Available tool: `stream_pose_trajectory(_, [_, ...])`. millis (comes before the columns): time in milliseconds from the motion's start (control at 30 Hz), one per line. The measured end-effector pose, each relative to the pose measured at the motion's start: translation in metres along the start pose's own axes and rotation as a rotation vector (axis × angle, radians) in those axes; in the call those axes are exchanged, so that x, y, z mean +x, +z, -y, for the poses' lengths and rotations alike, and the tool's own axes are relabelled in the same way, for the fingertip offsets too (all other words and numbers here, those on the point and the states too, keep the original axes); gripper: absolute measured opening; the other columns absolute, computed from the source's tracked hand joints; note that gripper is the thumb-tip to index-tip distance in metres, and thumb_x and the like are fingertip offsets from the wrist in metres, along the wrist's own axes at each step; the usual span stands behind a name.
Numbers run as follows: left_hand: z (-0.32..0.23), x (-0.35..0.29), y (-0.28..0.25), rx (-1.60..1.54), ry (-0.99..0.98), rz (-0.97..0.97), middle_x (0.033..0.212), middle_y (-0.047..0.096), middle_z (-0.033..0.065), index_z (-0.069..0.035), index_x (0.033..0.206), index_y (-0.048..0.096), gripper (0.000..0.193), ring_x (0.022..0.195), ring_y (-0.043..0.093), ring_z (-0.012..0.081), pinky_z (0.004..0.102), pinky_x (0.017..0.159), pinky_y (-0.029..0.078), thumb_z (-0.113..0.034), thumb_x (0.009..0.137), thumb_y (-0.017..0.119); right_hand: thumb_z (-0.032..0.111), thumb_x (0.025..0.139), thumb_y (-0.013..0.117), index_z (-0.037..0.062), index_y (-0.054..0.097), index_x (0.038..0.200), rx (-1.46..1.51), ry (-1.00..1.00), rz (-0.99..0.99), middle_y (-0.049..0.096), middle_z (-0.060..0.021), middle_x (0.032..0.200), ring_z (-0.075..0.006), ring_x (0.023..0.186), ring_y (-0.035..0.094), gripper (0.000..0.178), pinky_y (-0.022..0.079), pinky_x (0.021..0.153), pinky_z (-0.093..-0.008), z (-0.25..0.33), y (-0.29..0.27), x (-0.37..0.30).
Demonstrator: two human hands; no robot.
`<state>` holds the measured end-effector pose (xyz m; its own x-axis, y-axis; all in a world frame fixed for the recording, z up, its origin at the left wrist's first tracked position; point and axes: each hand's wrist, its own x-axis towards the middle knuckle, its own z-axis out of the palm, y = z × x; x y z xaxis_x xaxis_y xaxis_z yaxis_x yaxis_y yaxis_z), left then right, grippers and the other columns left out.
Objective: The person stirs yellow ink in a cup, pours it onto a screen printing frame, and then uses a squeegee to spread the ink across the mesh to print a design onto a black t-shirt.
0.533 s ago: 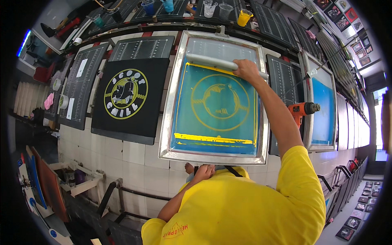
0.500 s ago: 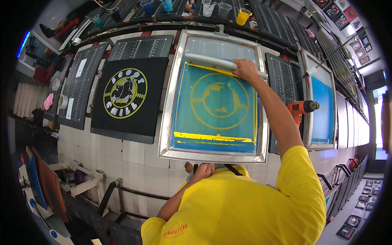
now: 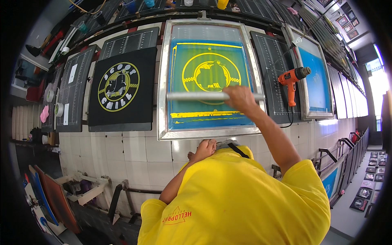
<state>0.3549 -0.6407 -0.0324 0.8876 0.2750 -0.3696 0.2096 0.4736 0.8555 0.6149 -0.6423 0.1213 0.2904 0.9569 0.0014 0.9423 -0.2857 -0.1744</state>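
Observation:
My right hand (image 3: 239, 99) is closed round the long silver handle of a squeegee (image 3: 196, 96), which lies crosswise over a metal-framed printing screen (image 3: 162, 102). On the screen's blue mesh (image 3: 245, 81), a round yellow design (image 3: 210, 76) shows beyond the squeegee. A thick line of yellow ink (image 3: 212, 114) runs across the near part. Curled at my waist, just off the frame's near edge, is my left hand (image 3: 206, 148); whatever its fingers hold, if anything, is hidden. To the left, a black shirt (image 3: 134, 67) with a round yellow and white print lies over a board.
An orange heat gun (image 3: 290, 81) with a cord rests right of the screen. Beyond it stands another framed blue screen (image 3: 314, 77). Black ruled boards (image 3: 75, 94) line the left side. Ink cups, one a yellow cup (image 3: 222, 4), stand at the far edge. White tiles (image 3: 130, 149) cover the floor.
My right hand has drawn the squeegee from the screen's far end toward me, past the middle. Behind it the design and mesh look brighter yellow. The whole view has shifted slightly.

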Motion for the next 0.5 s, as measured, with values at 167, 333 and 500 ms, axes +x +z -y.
stream_pose_trajectory(167, [0.003,0.000,-0.004,-0.088,-0.082,0.028,0.066,0.046,0.0019,-0.004,0.083,0.049,0.038,0.053,0.040,0.0109,0.0276,0.051,0.035,-0.031,0.108,0.042,0.013,0.067,0.076,0.0118,0.062,0.086,-0.038,-0.093,-0.148,0.064,-0.0063,0.080,-0.0294,0.077,0.065,0.024,0.052,0.068,-0.0427,0.034,0.014,-0.067])
stream_pose_trajectory(333, [-0.031,-0.007,-0.006,0.043,-0.088,0.120,0.065,0.043,0.0004,-0.004,0.083,0.049,0.038,0.053,0.039,0.0099,0.0268,0.050,0.033,-0.032,0.108,0.041,0.014,0.066,0.079,0.0111,0.065,0.091,0.057,-0.003,-0.116,0.066,-0.0081,0.082,-0.0308,0.080,0.066,0.029,0.052,0.070,-0.0437,0.038,-0.014,-0.059])
stream_pose_trajectory(500, [-0.017,-0.003,-0.002,-0.110,-0.088,0.063,0.064,0.043,0.0002,-0.005,0.083,0.049,0.038,0.053,0.040,0.0101,0.0272,0.049,0.033,-0.032,0.108,0.041,0.016,0.067,0.081,0.0107,0.066,0.094,0.054,0.004,-0.051,0.067,-0.0091,0.083,-0.0309,0.082,0.066,0.032,0.052,0.071,-0.0436,0.039,-0.027,-0.061])
